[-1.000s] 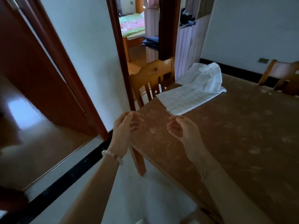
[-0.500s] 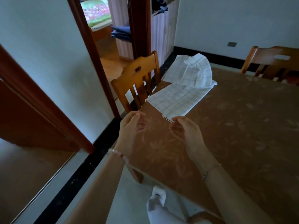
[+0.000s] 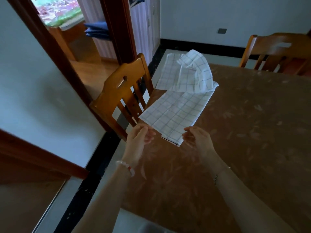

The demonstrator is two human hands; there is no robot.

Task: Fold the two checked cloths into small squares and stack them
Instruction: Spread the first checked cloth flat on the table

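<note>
Hands (image 3: 139, 138) (image 3: 198, 140) at near edge of flat checked cloth (image 3: 175, 113) on table (image 3: 252, 132).

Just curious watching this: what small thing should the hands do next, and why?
Probably pinch the near corners of the flat checked cloth. Both the left hand and right hand hover at its near edge, seemingly not gripping, and it lies unfolded on the table.

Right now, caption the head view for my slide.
Both hands, left and right, reach the near edge of a flat checked cloth; a crumpled one lies behind.
</note>
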